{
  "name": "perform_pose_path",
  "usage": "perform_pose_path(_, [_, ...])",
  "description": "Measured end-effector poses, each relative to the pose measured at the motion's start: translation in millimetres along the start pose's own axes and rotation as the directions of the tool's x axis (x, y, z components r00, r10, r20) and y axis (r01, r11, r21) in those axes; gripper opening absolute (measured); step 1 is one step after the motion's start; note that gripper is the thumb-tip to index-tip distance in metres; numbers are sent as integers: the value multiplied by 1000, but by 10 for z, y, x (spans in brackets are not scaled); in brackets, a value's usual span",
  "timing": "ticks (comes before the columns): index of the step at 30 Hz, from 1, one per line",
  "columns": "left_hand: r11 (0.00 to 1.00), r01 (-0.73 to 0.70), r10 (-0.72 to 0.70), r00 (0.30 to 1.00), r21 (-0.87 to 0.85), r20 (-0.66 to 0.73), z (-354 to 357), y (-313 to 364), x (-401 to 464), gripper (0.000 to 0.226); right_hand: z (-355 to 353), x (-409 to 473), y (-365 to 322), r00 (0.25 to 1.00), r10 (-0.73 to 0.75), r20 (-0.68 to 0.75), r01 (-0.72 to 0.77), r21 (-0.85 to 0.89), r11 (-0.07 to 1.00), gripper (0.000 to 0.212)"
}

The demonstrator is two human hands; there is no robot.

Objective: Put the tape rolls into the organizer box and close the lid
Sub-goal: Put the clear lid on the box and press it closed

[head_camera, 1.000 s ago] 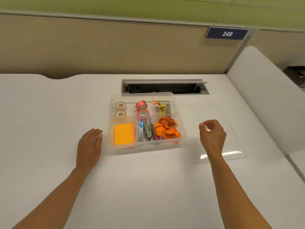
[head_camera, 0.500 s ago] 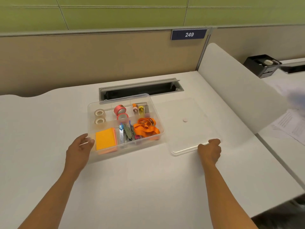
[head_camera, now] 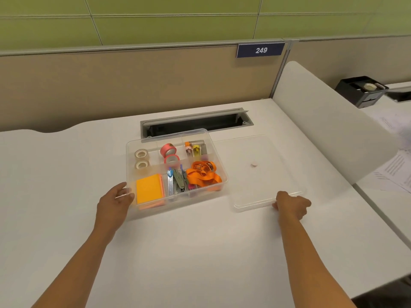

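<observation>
The clear organizer box (head_camera: 220,172) stands open on the white desk. Two clear tape rolls (head_camera: 141,158) lie in its back left compartment and two pink tape rolls (head_camera: 169,153) in the back middle one. Orange sticky notes, metal tools and an orange ribbon fill the front compartments. The clear lid (head_camera: 260,174) lies flat on the desk to the right of the box. My left hand (head_camera: 115,202) rests against the box's front left corner. My right hand (head_camera: 292,204) grips the lid's near edge.
A grey cable slot (head_camera: 195,124) opens in the desk just behind the box. A white divider panel (head_camera: 322,121) bounds the desk on the right. Beyond it lie papers (head_camera: 395,170) and a black tape dispenser (head_camera: 361,90).
My right hand has gone down from above the lid to its near edge and closed on it. My left hand has slid to the box's corner. The view has turned right.
</observation>
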State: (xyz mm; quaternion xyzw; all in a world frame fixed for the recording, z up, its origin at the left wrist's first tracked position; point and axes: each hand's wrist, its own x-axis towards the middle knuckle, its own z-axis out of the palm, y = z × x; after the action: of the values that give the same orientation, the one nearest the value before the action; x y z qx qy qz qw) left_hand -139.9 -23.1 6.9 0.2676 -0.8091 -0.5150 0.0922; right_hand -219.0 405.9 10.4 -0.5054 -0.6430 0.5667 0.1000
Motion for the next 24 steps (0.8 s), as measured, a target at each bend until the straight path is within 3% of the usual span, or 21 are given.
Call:
perform_pose_path(3, [1000,10,-10,1000,-25,7,2,11,-31,41,16,-30,-17,993,45,110,-55,94,994,21])
perform_pose_path(5, [999,12,-12,1000,-35,4,2,26,-48,40,43,-38,-72,974,39,224,-95,244,965,10])
perform_pose_path(8, [999,19,-19,1000,-49,0,0,47,-56,40,84,-43,-172,931,-49,362,-138,475,869,26])
perform_pose_path(11, [998,31,-31,999,-50,7,-8,56,-48,40,103,-116,-296,912,-196,360,-28,531,847,32])
perform_pose_path(14, [997,46,-44,999,-67,24,-18,58,-35,39,155,-240,-465,869,-399,295,211,508,835,31])
perform_pose_path(19, [994,56,-66,993,-97,-95,-51,105,-22,36,360,-505,-682,648,-744,163,679,317,662,21])
perform_pose_path(22, [976,20,-66,976,-219,-206,-130,216,5,34,478,-662,-763,444,-888,119,863,209,460,16])
perform_pose_path(24, [936,17,-88,978,-351,-187,-200,342,46,39,539,-765,-809,274,-953,130,928,223,297,9])
